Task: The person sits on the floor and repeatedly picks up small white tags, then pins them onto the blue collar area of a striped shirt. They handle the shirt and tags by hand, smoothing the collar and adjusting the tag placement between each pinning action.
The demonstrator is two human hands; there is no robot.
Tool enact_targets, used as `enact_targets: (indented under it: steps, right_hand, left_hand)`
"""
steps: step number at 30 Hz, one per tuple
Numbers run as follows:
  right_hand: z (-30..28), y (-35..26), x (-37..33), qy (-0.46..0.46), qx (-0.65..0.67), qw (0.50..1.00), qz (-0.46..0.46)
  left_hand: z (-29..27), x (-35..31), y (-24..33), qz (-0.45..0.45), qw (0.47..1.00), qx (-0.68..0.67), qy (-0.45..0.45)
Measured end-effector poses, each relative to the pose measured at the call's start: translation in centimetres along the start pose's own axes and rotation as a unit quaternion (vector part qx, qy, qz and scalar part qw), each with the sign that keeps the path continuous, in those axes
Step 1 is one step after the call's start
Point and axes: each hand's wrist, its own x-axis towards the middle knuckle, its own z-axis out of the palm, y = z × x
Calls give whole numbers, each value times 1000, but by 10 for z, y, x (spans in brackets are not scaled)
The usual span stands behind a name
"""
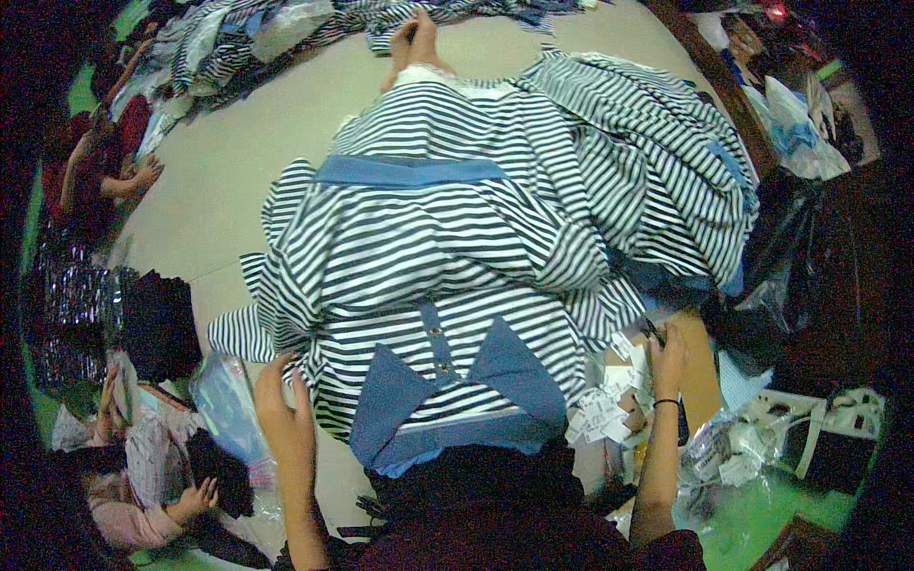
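A navy-and-white striped polo shirt with a blue collar and a blue hem band lies spread over my lap and legs, collar toward me. My left hand presses flat on the shirt's left edge near the sleeve, fingers apart. My right hand, with a dark band at the wrist, reaches to the right and pinches a small dark tool or tag beside a heap of white paper tags. My bare feet show at the top.
A pile of the same striped shirts lies to the right, more at the far left. Other seated people work at the left and lower left. Black plastic bags and clear bags sit at right.
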Motion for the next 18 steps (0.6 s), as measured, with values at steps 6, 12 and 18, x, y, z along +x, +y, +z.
enact_targets:
  steps: [6, 12, 18]
  right_hand:
    - [-21, -23, -40, -96, 30, 994, 42]
    - [-14, -48, -88, -180, 26, 983, -2]
    - [-5, -55, -106, -216, -85, 968, -96]
  left_hand:
    - [41, -32, 75, 293, 929, -15, -227]
    - [48, -38, 70, 260, 925, 32, -276]
    - [47, -38, 69, 239, 920, 15, -309]
